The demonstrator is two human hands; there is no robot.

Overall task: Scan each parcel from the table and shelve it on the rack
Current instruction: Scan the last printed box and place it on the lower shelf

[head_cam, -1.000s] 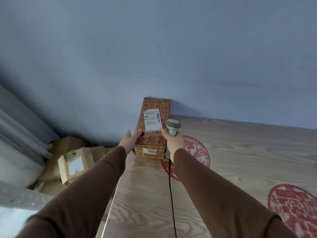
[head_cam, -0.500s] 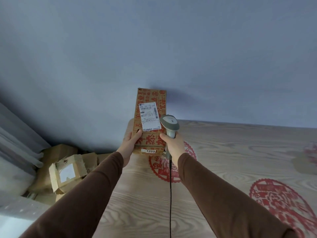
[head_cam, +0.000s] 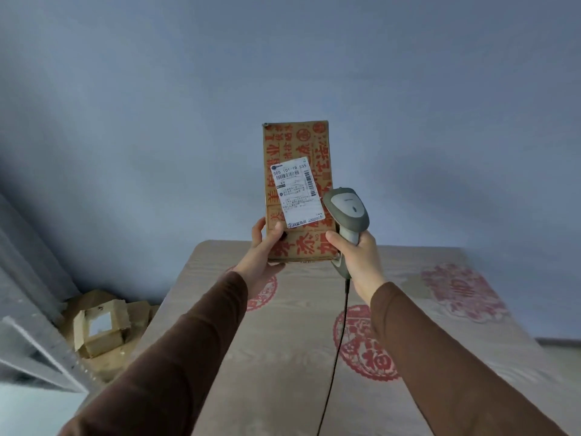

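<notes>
At the far left, a grey metal rack (head_cam: 34, 338) edges into view, with opened cardboard boxes (head_cam: 100, 325) on the floor between it and the parcel's surface (head_cam: 283, 357). The parcel (head_cam: 297, 190), a tall cardboard box printed with red characters, is held up in the air above the far edge of the surface, clear of it. The left hand (head_cam: 262, 256) grips the parcel's lower left corner, with the thumb pressed on the front face and the fingers (head_cam: 258, 229) curled round the left edge. Right of the parcel, the right hand (head_cam: 358, 256) wraps its fingers round the handle of the scanner (head_cam: 347, 214); a black cable (head_cam: 338, 347) hangs from the handle toward the camera. The scanner head sits just beside the parcel's lower right edge. Risk: a one-handed grip at one low corner leaves the tall parcel top-heavy, so it could tip or slip. Risk: the scanner head is close beside the white label (head_cam: 297, 191) and may not be aimed squarely at the barcode, so the scan may fail. The parcel's long axis stands nearly vertical; the label faces the camera.
</notes>
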